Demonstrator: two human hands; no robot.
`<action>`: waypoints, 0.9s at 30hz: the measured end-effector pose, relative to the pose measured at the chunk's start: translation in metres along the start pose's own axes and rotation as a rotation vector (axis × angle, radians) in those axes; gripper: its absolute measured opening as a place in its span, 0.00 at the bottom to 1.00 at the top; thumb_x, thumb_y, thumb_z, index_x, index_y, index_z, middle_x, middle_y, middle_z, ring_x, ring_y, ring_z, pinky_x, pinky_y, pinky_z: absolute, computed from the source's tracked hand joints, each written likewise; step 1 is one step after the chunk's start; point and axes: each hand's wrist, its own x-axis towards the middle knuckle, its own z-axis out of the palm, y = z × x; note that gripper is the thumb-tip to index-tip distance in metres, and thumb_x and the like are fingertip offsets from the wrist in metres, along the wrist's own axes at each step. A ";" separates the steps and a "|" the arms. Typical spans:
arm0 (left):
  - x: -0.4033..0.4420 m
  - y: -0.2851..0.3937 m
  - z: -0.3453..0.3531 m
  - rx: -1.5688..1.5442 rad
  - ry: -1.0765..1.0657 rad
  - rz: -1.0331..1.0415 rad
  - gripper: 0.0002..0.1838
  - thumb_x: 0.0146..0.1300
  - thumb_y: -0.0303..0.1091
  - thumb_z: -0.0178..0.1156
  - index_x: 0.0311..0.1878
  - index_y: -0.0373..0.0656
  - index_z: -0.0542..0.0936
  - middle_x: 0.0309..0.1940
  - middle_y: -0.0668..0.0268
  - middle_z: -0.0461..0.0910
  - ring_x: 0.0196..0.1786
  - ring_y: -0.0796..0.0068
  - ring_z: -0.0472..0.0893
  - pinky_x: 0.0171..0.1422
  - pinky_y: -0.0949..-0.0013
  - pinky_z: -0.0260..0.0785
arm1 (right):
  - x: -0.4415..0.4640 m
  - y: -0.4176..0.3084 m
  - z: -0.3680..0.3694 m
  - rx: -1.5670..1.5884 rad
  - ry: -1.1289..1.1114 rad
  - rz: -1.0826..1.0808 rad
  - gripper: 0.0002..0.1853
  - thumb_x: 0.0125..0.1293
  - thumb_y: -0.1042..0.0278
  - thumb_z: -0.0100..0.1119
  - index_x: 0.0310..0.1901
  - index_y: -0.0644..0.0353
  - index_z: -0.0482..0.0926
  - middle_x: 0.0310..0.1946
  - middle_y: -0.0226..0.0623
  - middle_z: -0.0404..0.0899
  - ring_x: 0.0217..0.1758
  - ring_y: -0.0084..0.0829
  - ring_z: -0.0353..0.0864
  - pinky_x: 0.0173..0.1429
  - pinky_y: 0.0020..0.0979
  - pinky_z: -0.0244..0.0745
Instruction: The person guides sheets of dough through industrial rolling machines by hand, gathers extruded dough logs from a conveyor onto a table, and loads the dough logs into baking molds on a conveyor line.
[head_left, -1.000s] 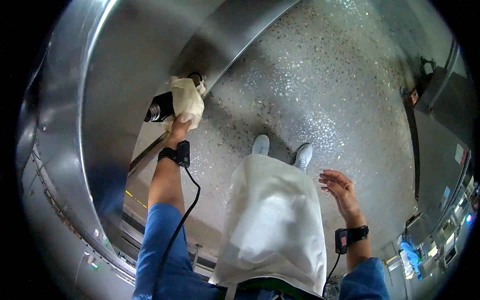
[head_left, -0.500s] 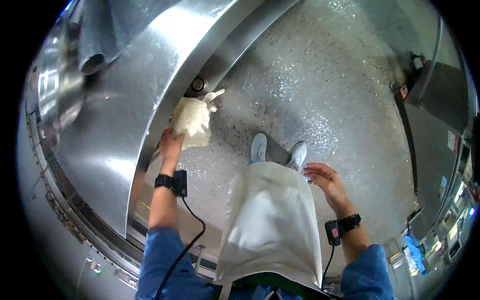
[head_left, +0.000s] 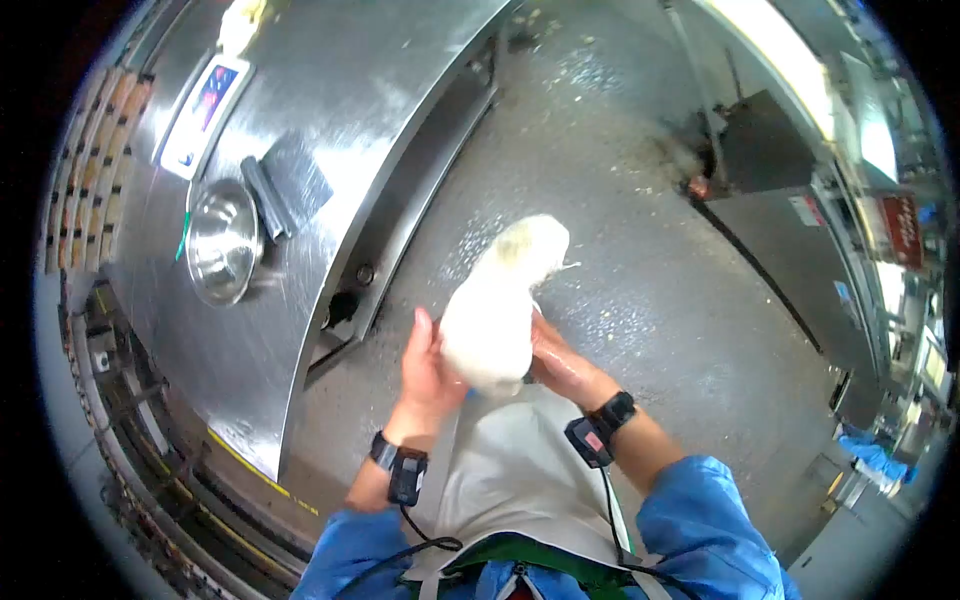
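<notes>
A bulky off-white bundle [head_left: 490, 320], apparently soft cloth, is held up in front of my apron. Glare washes out its surface, and a thin strand sticks out at its right side. My left hand [head_left: 425, 370] supports its near left side, thumb pointing up and fingers partly hidden behind it. From the right, my right hand [head_left: 562, 362] presses against the near end, its fingertips out of sight. The far end of the bundle extends away from me above the floor. Below it hangs my white apron [head_left: 520, 470].
To the left stands a steel table [head_left: 370, 90] bearing a metal bowl [head_left: 222, 243], a dark flat-bladed tool [head_left: 268, 195], a tablet-like device with a lit screen [head_left: 207, 115] and a pale item [head_left: 240, 25]. Wet speckled floor [head_left: 620, 290] lies ahead. Grey cabinets [head_left: 770, 235] line the right.
The bundle has come from low beside the table's edge, hanging from my left hand, to between both hands before me. My right hand has moved left onto it. The view has shifted, showing more tabletop.
</notes>
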 end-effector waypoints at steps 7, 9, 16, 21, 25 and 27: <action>0.027 -0.083 0.095 0.194 -0.085 0.166 0.28 0.76 0.48 0.35 0.68 0.37 0.61 0.65 0.60 0.67 0.67 0.66 0.68 0.72 0.63 0.60 | -0.048 -0.092 0.050 0.384 0.233 -0.127 0.22 0.67 0.68 0.58 0.61 0.63 0.68 0.55 0.36 0.75 0.57 0.29 0.75 0.62 0.32 0.71; 0.018 -0.097 0.123 0.287 -0.183 0.235 0.27 0.76 0.47 0.35 0.69 0.37 0.59 0.66 0.61 0.65 0.68 0.67 0.65 0.73 0.64 0.57 | -0.064 -0.108 0.055 0.306 0.211 -0.297 0.21 0.68 0.69 0.57 0.61 0.62 0.68 0.55 0.35 0.75 0.57 0.29 0.75 0.62 0.32 0.71; 0.030 -0.140 0.136 0.840 -0.366 0.522 0.30 0.75 0.49 0.34 0.72 0.37 0.52 0.71 0.57 0.57 0.73 0.63 0.57 0.76 0.61 0.47 | -0.110 -0.139 0.053 0.312 0.459 -0.512 0.19 0.70 0.69 0.50 0.59 0.69 0.69 0.53 0.41 0.76 0.53 0.30 0.76 0.56 0.32 0.74; 0.002 -0.143 0.197 1.329 -0.593 0.616 0.28 0.70 0.38 0.48 0.68 0.32 0.57 0.67 0.49 0.60 0.69 0.56 0.62 0.72 0.60 0.52 | -0.137 -0.134 0.030 -0.169 0.412 -0.929 0.20 0.69 0.65 0.49 0.57 0.69 0.70 0.52 0.42 0.77 0.51 0.30 0.78 0.55 0.31 0.73; -0.028 -0.103 0.215 1.819 -0.737 0.827 0.28 0.63 0.33 0.59 0.64 0.34 0.65 0.64 0.46 0.64 0.68 0.52 0.65 0.70 0.58 0.56 | -0.179 -0.168 0.025 -1.037 0.526 -1.130 0.19 0.67 0.69 0.50 0.57 0.68 0.70 0.52 0.43 0.77 0.51 0.32 0.79 0.55 0.33 0.74; -0.017 -0.090 0.195 1.645 -0.556 0.954 0.36 0.64 0.49 0.58 0.70 0.40 0.62 0.68 0.50 0.63 0.69 0.53 0.64 0.71 0.56 0.56 | -0.193 -0.178 0.028 -0.558 0.434 -0.878 0.18 0.69 0.67 0.53 0.58 0.65 0.71 0.53 0.37 0.77 0.55 0.28 0.77 0.57 0.31 0.73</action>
